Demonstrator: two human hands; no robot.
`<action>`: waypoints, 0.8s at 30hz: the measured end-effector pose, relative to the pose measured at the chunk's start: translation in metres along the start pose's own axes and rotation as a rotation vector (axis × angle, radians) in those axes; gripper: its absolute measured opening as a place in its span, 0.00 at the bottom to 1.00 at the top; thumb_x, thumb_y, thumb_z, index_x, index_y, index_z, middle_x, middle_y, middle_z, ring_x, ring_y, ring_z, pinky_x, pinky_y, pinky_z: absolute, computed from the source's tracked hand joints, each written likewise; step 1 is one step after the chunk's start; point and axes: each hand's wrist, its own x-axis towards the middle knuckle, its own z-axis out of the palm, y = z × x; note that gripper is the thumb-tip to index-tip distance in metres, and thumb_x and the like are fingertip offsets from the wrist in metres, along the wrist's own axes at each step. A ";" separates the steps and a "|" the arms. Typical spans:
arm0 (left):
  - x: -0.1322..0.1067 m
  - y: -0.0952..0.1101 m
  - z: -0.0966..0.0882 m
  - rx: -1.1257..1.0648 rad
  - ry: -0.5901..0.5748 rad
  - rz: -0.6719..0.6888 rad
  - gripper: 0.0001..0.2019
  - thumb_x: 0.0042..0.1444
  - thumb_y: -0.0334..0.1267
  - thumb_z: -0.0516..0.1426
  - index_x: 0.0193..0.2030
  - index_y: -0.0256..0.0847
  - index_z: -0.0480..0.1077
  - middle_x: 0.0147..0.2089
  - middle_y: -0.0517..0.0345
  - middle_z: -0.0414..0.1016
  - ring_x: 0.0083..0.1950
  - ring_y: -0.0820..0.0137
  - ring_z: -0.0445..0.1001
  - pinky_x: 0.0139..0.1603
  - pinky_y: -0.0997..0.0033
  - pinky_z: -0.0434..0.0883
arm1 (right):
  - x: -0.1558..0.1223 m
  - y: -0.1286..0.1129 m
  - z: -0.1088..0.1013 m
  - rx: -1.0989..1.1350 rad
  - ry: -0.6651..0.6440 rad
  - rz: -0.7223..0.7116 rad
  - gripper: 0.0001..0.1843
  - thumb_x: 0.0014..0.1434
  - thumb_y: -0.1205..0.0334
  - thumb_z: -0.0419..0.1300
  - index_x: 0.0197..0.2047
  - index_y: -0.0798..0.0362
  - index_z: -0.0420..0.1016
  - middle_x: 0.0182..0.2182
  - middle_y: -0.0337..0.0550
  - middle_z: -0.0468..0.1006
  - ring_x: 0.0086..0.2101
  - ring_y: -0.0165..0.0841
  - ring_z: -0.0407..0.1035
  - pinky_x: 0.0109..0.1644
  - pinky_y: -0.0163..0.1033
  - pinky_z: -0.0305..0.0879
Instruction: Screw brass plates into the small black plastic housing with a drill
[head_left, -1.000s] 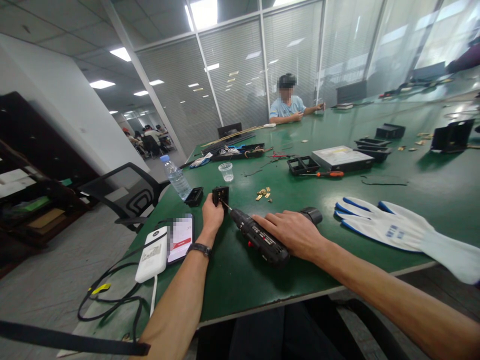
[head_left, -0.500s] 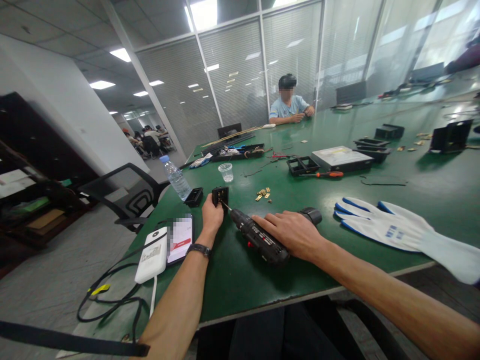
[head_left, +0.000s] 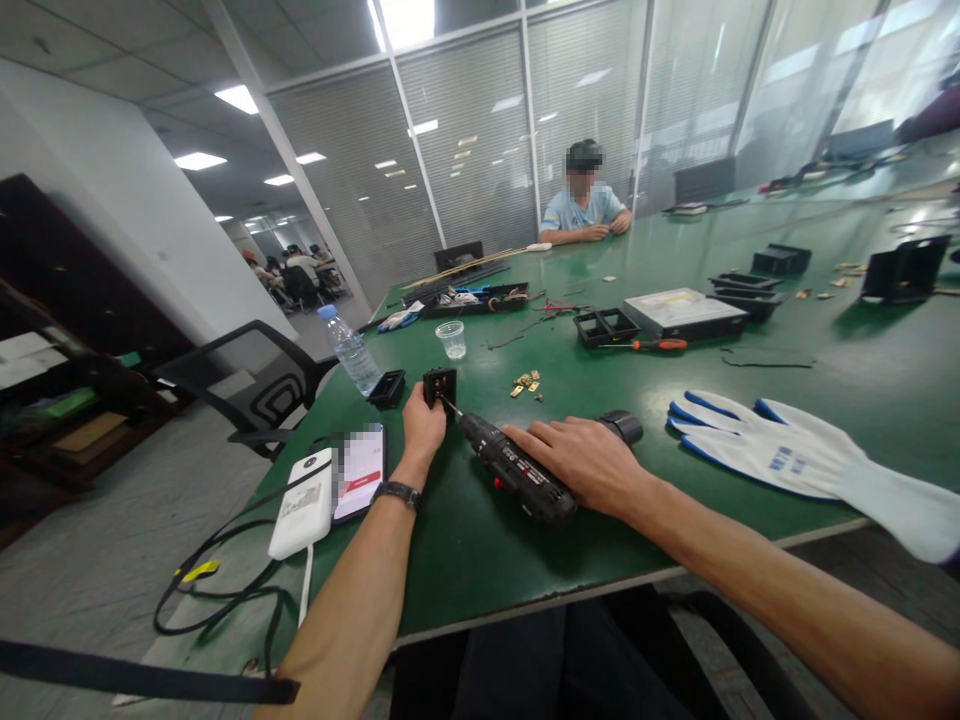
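My left hand [head_left: 424, 425] is closed around a small black square part [head_left: 441, 384], holding it upright on the green table [head_left: 480, 560]. My right hand [head_left: 585, 462] wraps over a black electric screwdriver [head_left: 517, 475] that lies nearly flat, its bit pointing into the black part. A few small brass pieces [head_left: 526, 383] lie just beyond the part.
Left of my hands lie a phone [head_left: 361, 472], a white power bank [head_left: 304, 503] with cables, another black part [head_left: 388, 388], a water bottle [head_left: 349, 351] and a plastic cup [head_left: 452, 340]. White gloves [head_left: 780, 452] lie right. Trays, a box and an orange screwdriver [head_left: 651, 345] sit farther back. A person sits at the far end.
My hands, the part and the screwdriver stay put. The view has tipped slightly downward. The person at the far end has drawn the raised hand back in.
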 end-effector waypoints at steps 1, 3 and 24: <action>0.000 0.000 0.000 0.006 0.001 -0.002 0.11 0.54 0.27 0.55 0.44 0.37 0.71 0.43 0.50 0.78 0.44 0.63 0.76 0.47 0.68 0.70 | 0.000 0.000 0.000 0.005 -0.004 0.001 0.35 0.60 0.68 0.57 0.69 0.50 0.51 0.44 0.45 0.75 0.39 0.38 0.72 0.39 0.42 0.61; 0.000 -0.001 0.000 0.013 -0.002 -0.004 0.11 0.55 0.28 0.55 0.45 0.37 0.71 0.43 0.50 0.78 0.44 0.64 0.76 0.48 0.67 0.70 | 0.000 0.001 0.000 0.014 -0.015 0.003 0.35 0.61 0.67 0.57 0.69 0.50 0.50 0.44 0.46 0.75 0.39 0.38 0.72 0.40 0.41 0.61; 0.000 -0.004 0.002 0.019 0.037 0.026 0.10 0.54 0.28 0.55 0.43 0.38 0.71 0.39 0.51 0.77 0.41 0.62 0.75 0.45 0.67 0.69 | 0.002 -0.003 -0.006 0.023 -0.101 0.025 0.33 0.64 0.62 0.54 0.70 0.49 0.48 0.48 0.46 0.74 0.42 0.38 0.70 0.44 0.43 0.61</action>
